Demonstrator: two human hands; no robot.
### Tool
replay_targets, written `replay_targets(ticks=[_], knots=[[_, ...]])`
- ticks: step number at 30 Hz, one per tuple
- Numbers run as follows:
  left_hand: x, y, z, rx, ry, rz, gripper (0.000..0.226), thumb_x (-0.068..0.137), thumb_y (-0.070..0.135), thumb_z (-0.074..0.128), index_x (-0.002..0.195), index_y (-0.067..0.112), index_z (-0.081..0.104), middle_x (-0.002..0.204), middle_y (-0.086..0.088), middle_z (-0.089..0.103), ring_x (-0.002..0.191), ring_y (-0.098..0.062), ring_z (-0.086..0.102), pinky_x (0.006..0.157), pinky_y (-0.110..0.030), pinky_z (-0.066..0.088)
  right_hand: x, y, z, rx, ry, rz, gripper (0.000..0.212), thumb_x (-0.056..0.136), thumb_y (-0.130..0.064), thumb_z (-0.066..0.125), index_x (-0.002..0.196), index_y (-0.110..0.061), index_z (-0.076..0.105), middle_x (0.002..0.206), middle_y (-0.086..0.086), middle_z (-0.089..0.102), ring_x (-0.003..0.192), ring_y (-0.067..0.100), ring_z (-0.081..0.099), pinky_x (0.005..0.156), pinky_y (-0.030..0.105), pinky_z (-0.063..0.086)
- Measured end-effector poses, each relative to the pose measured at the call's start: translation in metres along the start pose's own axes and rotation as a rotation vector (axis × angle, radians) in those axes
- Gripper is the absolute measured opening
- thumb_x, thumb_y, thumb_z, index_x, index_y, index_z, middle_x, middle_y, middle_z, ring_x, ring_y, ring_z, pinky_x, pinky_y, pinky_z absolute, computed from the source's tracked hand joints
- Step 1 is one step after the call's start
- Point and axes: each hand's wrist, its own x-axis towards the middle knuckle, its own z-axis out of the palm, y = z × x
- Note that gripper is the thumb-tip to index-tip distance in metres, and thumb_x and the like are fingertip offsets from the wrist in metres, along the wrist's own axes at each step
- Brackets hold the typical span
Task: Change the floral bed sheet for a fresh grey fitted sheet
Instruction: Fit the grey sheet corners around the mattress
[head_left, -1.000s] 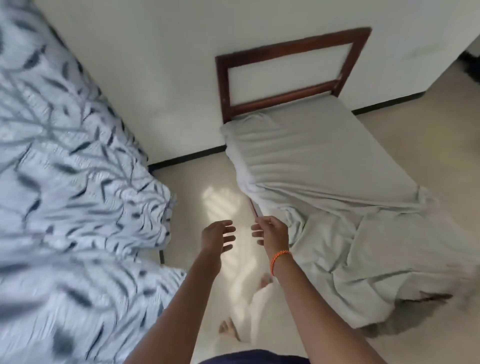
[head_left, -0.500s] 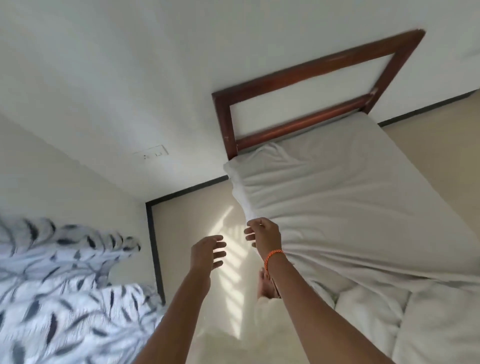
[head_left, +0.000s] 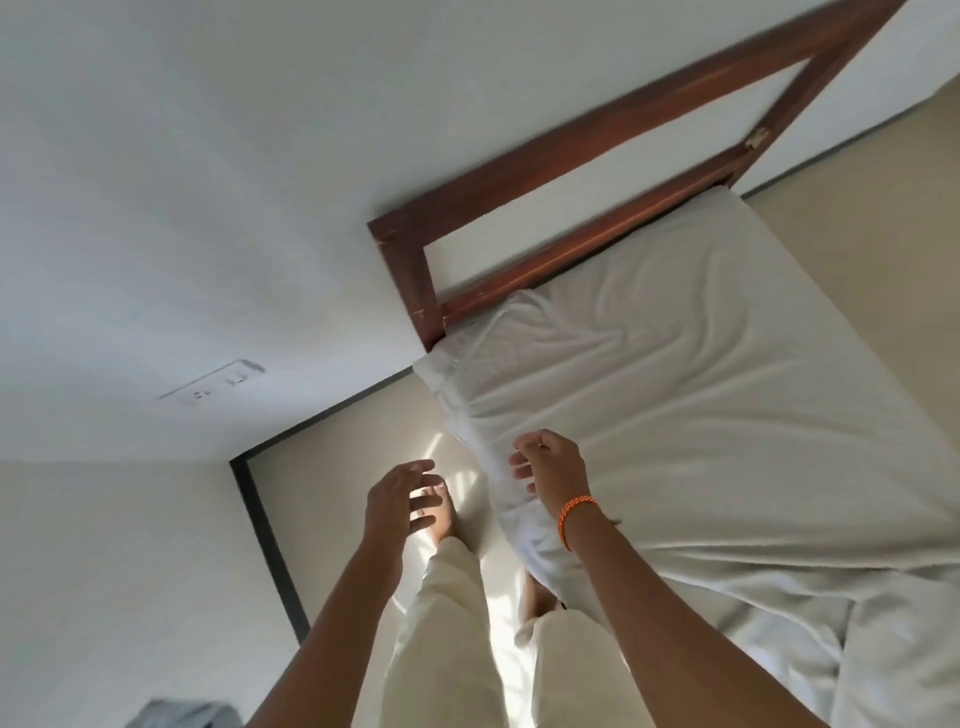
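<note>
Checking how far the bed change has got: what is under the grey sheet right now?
The grey sheet covers the bed up to the wooden headboard and wraps the near corner. What lies beneath, mattress or any floral sheet, is fully hidden. The right hand hovers at its side edge.

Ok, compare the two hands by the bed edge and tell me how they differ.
The left hand hangs over the floor, clear of the bed; the right hand is over the edge of the grey fitted sheet. The left hand's fingers are spread and fairly straight; the right hand's curl loosely downward. Only the right wrist carries an orange bracelet. Neither hand plainly grips anything.
</note>
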Motion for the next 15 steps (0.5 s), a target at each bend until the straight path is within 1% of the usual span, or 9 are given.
replay_targets(ticks=[2, 5, 8, 10, 13, 15], knots=[[0.037, 0.015, 0.000, 0.072, -0.022, -0.017, 0.025, 0.106, 0.017, 0.055, 0.113, 0.009, 0.077, 0.107, -0.015, 0.078, 0.080, -0.026, 0.067, 0.071, -0.034, 0.050, 0.023, 0.001, 0.001, 0.006, 0.050, 0.036, 0.013, 0.096, -0.014, 0.063, 0.092, -0.006, 0.072, 0.082, 0.011, 0.078, 0.064, 0.017, 0.070, 0.064, 0.030, 0.051], [0.096, 0.030, 0.002, 0.182, -0.050, -0.007, 0.028, 0.106, 0.018, 0.053, 0.109, 0.013, 0.081, 0.103, -0.010, 0.080, 0.074, -0.022, 0.067, 0.069, -0.032, 0.050, 0.061, 0.006, 0.006, -0.001, 0.100, 0.079, 0.014, 0.097, -0.017, 0.064, 0.091, -0.008, 0.073, 0.081, 0.008, 0.078, 0.064, 0.015, 0.070, 0.065, 0.030, 0.051], [0.151, 0.035, 0.008, 0.296, -0.067, 0.014, 0.031, 0.106, 0.020, 0.052, 0.106, 0.021, 0.083, 0.098, -0.001, 0.081, 0.080, -0.021, 0.068, 0.074, -0.035, 0.051, 0.097, 0.014, 0.015, -0.012, 0.129, 0.091, 0.013, 0.097, -0.017, 0.064, 0.090, -0.011, 0.073, 0.081, 0.007, 0.078, 0.064, 0.014, 0.071, 0.065, 0.029, 0.051], [0.184, 0.034, 0.017, 0.364, -0.074, 0.006, 0.028, 0.102, 0.019, 0.056, 0.104, 0.024, 0.083, 0.096, 0.003, 0.082, 0.080, -0.020, 0.068, 0.077, -0.036, 0.051, 0.123, 0.025, 0.025, -0.023, 0.131, 0.105, 0.013, 0.097, -0.016, 0.063, 0.090, -0.011, 0.073, 0.083, 0.008, 0.078, 0.066, 0.017, 0.071, 0.067, 0.029, 0.052], [0.231, 0.024, 0.032, 0.415, -0.072, -0.002, 0.023, 0.098, 0.018, 0.061, 0.101, 0.026, 0.083, 0.092, 0.005, 0.082, 0.084, -0.023, 0.072, 0.077, -0.035, 0.052, 0.161, 0.042, 0.045, -0.050, 0.105, 0.127, 0.014, 0.095, -0.015, 0.062, 0.089, -0.012, 0.074, 0.081, 0.006, 0.078, 0.070, 0.021, 0.073, 0.068, 0.030, 0.054], [0.266, 0.015, 0.042, 0.430, -0.048, 0.028, 0.021, 0.097, 0.018, 0.063, 0.097, 0.026, 0.082, 0.091, 0.005, 0.081, 0.087, -0.027, 0.075, 0.075, -0.035, 0.053, 0.189, 0.051, 0.060, -0.103, 0.062, 0.108, 0.014, 0.094, -0.014, 0.062, 0.088, -0.012, 0.075, 0.078, 0.003, 0.077, 0.069, 0.021, 0.074, 0.067, 0.028, 0.053]])
